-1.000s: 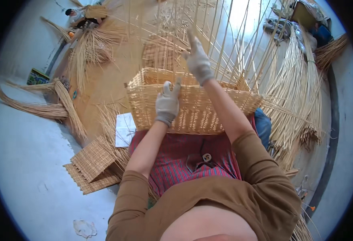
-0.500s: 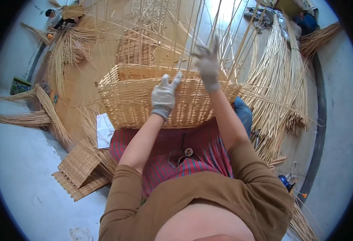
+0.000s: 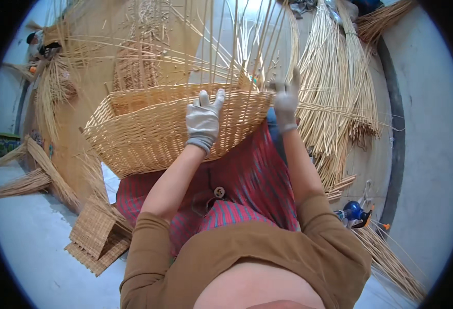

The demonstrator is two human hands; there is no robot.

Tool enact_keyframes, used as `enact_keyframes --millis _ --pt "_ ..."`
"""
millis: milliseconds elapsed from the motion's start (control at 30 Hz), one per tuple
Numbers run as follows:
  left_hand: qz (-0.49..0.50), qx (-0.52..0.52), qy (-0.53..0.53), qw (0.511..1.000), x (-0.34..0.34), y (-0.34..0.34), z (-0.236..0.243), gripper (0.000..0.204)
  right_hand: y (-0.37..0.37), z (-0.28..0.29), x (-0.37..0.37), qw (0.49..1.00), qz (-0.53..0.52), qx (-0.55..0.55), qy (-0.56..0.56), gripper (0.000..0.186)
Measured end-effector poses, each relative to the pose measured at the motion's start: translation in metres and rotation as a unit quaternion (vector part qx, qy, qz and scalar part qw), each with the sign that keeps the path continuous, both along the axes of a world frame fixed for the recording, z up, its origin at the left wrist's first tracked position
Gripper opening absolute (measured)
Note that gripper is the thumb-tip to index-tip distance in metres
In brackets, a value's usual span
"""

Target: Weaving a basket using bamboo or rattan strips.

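A pale wicker basket [image 3: 149, 139] lies tilted across my lap, its long side toward me and its left end lower. Tall thin stakes [image 3: 187, 62] rise from its rim. My left hand [image 3: 202, 122], in a light glove with a grey cuff, grips the upper edge of the near wall, with thumb and forefinger sticking up at the rim. My right hand [image 3: 286, 105], also gloved, is beside the basket's right end, near long strands that run out to the right. Motion blurs its fingers, so its hold cannot be made out. Under the basket is a red and blue checked apron [image 3: 257, 159].
Long loose reeds [image 3: 334, 77] lie spread to the right. Flat woven panels [image 3: 95, 229] stand at lower left, near a reed bundle [image 3: 20, 183]. Beyond the basket is a browner woven piece [image 3: 133, 67]. A blue object [image 3: 354, 211] sits at my right. Another person [image 3: 36, 44] is far left.
The basket has turned and shifted left, its left end dropping. My right hand has moved from above the far rim, among the stakes, to the basket's right end. My left hand stays on the rim.
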State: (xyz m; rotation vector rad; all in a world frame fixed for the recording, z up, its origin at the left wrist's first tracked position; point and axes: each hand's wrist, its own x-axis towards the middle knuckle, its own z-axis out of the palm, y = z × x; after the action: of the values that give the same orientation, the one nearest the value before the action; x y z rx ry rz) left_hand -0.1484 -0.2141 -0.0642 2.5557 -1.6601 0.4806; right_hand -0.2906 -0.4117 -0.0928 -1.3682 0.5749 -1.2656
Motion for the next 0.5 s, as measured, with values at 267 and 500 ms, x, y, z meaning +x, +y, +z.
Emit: enact_keyframes --millis 267,500 --pt "0.022 0.079 0.146 0.986 -0.076 -0.098 -0.018 0.068 -0.047 0.004 -0.047 0.815 -0.175 -0.151 0.532 0.087" --pt "-0.011 0.022 0.255 0.967 -0.068 -0.079 0.002 0.067 -0.001 -0.018 -0.085 0.964 -0.154 -0.044 0.211 0.054"
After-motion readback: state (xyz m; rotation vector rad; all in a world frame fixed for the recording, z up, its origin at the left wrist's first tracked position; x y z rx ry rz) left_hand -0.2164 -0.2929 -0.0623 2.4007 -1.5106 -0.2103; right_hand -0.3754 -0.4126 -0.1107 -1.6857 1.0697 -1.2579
